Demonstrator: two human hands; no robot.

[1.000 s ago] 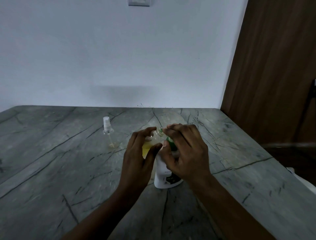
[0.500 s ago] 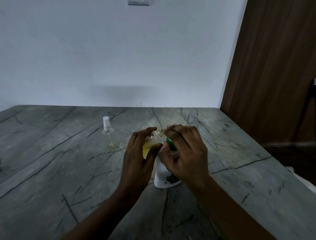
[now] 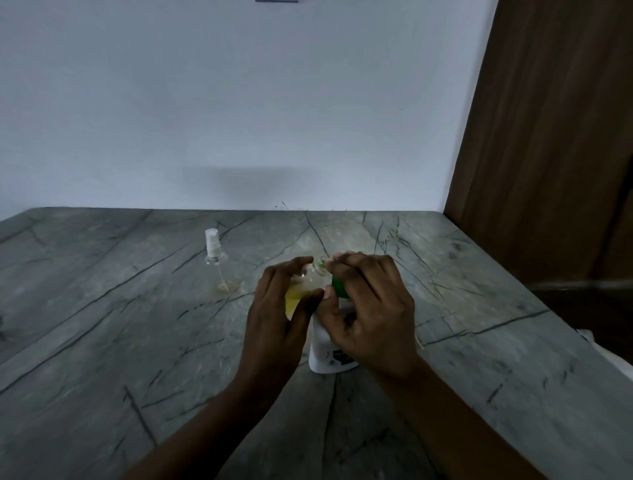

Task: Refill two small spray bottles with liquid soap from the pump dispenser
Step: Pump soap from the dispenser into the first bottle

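My left hand (image 3: 277,318) grips an uncapped spray bottle (image 3: 301,291) of yellow soap, tilted to the green pump (image 3: 339,286) my right hand (image 3: 370,308) presses on the white dispenser (image 3: 323,356). The capped spray bottle (image 3: 217,263) stands apart, far left on the bench (image 3: 102,325).

Wall (image 3: 239,102): plain, pale blue-white, matt; faint soft shadow low at centre just above the counter edge. Light dim, even.

Wall plate (image 3: 276,1): small, dark-edged, cut off by the top of frame.

Counter (image 3: 102,325): grey-green stone with dark crack-like veins running diagonally; fills the lower half, back edge meeting the wall, right edge running diagonally toward the near right.

Wood panel (image 3: 555,137): dark brown, vertical grain, full height at right, standing beside the counter's far right corner; darker recess below it at right edge.
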